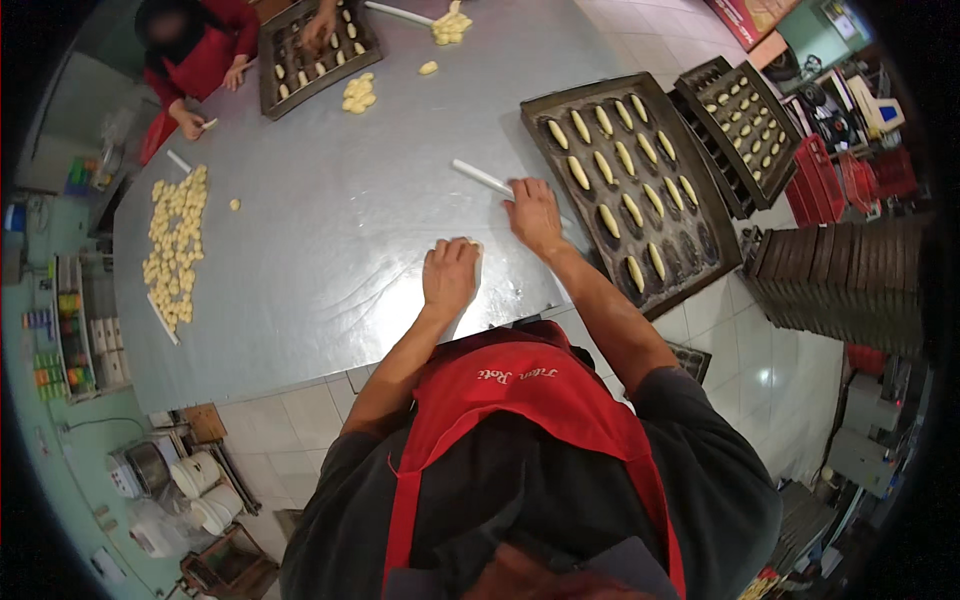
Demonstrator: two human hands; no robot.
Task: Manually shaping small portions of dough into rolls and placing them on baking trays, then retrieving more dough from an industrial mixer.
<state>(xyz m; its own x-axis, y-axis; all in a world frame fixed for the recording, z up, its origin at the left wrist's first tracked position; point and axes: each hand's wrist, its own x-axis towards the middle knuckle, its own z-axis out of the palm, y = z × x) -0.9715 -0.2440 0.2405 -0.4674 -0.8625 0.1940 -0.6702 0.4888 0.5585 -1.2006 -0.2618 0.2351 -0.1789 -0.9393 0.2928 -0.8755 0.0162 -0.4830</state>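
My right hand (533, 212) is closed around one end of a thin white rolling pin (478, 175), which lies slantwise on the metal table (330, 240). Lower and to the left, my left hand (450, 275) presses down on the tabletop with its fingers together. A small pale piece of dough (474, 242) peeks out by its fingertips; the palm hides the rest. Just right of my right hand is a dark baking tray (690, 255) with hollows, many holding slim rolled dough sticks (625, 158). Several hollows toward its near right corner are bare.
Dough pieces (175, 240) lie heaped on the left, beside thin white sticks. Across the table a co-worker in red (205, 60) handles dough near another tray (265, 90); another person's hand (320, 28) reaches over that tray. More filled trays (745, 120) and stacked dark trays (835, 285) stand right.
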